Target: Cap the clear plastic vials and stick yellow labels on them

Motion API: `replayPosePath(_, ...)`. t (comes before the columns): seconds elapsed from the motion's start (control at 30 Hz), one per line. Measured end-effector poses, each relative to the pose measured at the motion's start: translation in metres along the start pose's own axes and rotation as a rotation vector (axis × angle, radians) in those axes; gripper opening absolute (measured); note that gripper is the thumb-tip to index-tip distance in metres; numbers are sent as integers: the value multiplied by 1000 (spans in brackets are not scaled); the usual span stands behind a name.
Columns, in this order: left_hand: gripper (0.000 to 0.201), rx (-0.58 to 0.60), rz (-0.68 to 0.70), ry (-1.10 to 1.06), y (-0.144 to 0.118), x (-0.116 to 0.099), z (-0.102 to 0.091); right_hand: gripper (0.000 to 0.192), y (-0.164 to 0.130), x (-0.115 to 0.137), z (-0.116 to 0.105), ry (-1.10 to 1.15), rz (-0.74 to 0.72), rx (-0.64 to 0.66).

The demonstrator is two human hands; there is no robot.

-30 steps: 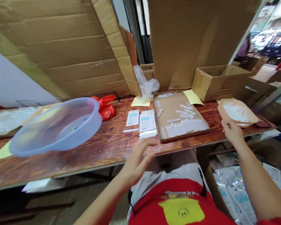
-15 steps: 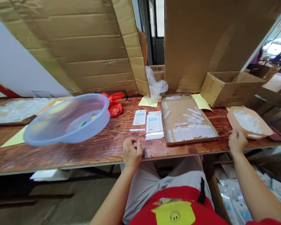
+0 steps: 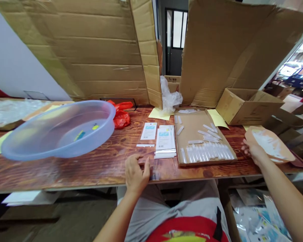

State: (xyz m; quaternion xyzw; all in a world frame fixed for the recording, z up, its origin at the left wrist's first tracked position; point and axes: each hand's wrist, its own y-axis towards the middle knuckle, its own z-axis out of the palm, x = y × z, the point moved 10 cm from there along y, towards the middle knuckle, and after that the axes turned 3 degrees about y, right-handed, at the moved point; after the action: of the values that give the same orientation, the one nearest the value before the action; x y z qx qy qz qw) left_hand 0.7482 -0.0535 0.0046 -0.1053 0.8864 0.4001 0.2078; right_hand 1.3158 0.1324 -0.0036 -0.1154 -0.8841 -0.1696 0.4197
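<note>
My left hand (image 3: 136, 173) rests at the table's front edge, left of the tray, with its thumb apart from loosely bent fingers and nothing in it. Beyond it lie a printed card (image 3: 148, 131) and a stack of clear bags with printed cards (image 3: 165, 139). My right hand (image 3: 254, 150) is by the left side of a peach basin (image 3: 288, 149) of small white pieces. Its fingers are spread toward the cardboard tray (image 3: 205, 127); whether it touches the basin I cannot tell. In the tray stand a row of clear tubes (image 3: 207, 152), with several lying loose.
A large translucent blue basin (image 3: 101, 137) stands at the left, with a red plastic bag (image 3: 121, 117) behind it. An open cardboard box (image 3: 247, 106) sits at the back right. Below the table's right end is a container of packed bags (image 3: 260, 215). Cardboard panels (image 3: 96, 50) rise behind.
My left hand has shifted slightly left along the edge, its fingers less curled. My right hand's fingers have spread beside the basin. The view has tilted up a little.
</note>
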Motion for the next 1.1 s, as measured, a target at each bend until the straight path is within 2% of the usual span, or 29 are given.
replayPosePath(0.03,16,-30,62,-13,-6,-6,-6,38,13,8,7,-69,4,40)
replayPosePath(0.07,13,-2,158,-39,-15,-16,-7,30,27,17,16,-145,8,72)
replayPosePath(0.1,9,105,289,-74,-29,-30,-3,22,39,26,25,-221,1,87)
replayPosePath(0.13,8,287,435,-107,-49,-44,8,17,51,36,35,-294,-20,96)
replayPosePath(0.2,14,747,636,-104,-105,-56,33,28,69,54,57,-424,-76,131)
replayPosePath(0.23,16,942,634,-45,-130,-48,44,34,76,61,68,-477,-102,158)
replayPosePath(0.27,19,1094,560,44,-149,-32,54,38,81,67,78,-522,-124,185)
replayPosePath(0.37,29,1370,233,219,-183,22,75,32,90,78,96,-625,-171,234)
replayPosePath(0.43,30,1458,147,203,-193,35,82,23,94,82,99,-671,-209,223)
replayPosePath(0.5,30,1482,124,171,-192,37,83,24,97,87,92,-698,-249,167)
replayPosePath(0.63,24,1604,116,181,-188,34,69,38,87,100,59,-695,-341,22)
replayPosePath(0.7,18,1662,130,224,-181,27,61,43,69,108,39,-677,-391,-19)
replayPosePath(0.77,13,1708,154,228,-167,10,57,46,39,121,16,-666,-479,-120)
replayPosePath(0.83,16,1774,182,85,-150,-27,56,45,-7,138,-2,-683,-627,-253)
replayPosePath(0.9,26,1848,148,-386,-130,-92,54,41,-63,153,-7,-720,-814,-326)
replayPosePath(0.97,43,1805,-109,-864,-99,-145,59,40,-124,167,-2,-719,-1033,-331)
replayPosePath(1.0,53,1716,-307,-1060,-83,-162,67,43,-156,173,-1,-686,-1153,-333)
replayPosePath(1.07,65,1555,-636,-1323,-66,-185,83,57,-213,183,0,-580,-1358,-309)
replayPosePath(1.1,67,1486,-752,-1394,-63,-192,91,64,-235,186,-2,-522,-1418,-285)
